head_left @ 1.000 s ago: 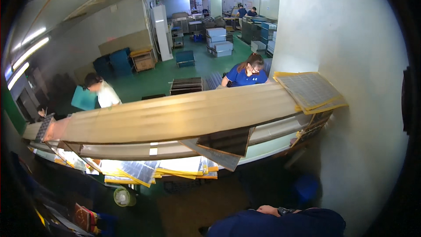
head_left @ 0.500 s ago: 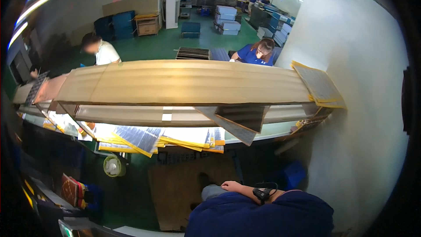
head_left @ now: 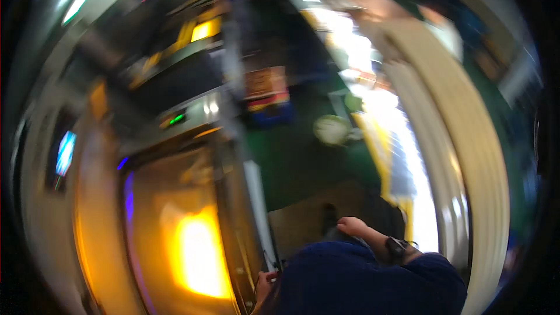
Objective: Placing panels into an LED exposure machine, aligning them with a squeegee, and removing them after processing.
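My right hand (head_left: 353,226) lies on my leg, with a dark device strapped to that wrist (head_left: 396,248). Nothing shows in this hand, and its fingers, slightly blurred, look laid loosely along the leg. Low in the picture my left hand (head_left: 265,283) is at the near edge of a metal-framed machine (head_left: 233,198). The fingers there are bent and partly hidden, so whether they grip the edge cannot be made out. Behind the frame, the machine's panel (head_left: 201,256) glows bright yellow.
A small control box (head_left: 186,115) with a green display sits beyond the panel, and a lit screen (head_left: 66,153) is at far left. A pale green bin (head_left: 332,130) stands on the floor. On the right, yellow-edged sheets (head_left: 402,163) lie under a long tan shelf (head_left: 466,116).
My view has swung left from the shelf and bench to the glowing machine, blurring the picture. My left hand has come into view at its edge; my right hand stays at my leg.
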Demonstrator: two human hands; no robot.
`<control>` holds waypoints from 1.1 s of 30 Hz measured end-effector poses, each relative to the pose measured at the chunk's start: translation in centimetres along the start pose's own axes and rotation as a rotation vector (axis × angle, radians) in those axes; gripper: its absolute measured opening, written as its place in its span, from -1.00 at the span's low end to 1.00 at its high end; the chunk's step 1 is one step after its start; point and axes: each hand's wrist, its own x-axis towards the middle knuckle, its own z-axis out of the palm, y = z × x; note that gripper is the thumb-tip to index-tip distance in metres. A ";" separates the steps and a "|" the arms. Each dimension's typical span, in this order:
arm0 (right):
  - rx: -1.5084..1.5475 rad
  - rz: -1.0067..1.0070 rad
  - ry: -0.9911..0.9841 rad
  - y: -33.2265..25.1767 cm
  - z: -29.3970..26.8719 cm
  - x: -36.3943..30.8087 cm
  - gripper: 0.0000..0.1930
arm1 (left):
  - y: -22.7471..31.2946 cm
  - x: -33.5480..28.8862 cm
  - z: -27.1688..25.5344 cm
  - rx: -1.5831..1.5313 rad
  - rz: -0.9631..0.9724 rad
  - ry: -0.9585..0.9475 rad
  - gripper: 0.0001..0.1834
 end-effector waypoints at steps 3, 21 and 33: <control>-0.086 -0.273 0.046 -11.1 -6.4 5.9 -0.66 | 6.8 -4.2 5.7 -0.698 -0.049 0.162 -0.35; 0.429 -2.248 -0.260 -72.7 9.0 -24.0 -0.77 | -7.1 -7.1 18.3 -0.743 -0.094 0.790 -0.45; 0.453 -2.232 -0.363 -65.0 10.4 -21.0 -0.75 | 0.6 -15.4 5.1 -0.623 0.236 1.056 -0.50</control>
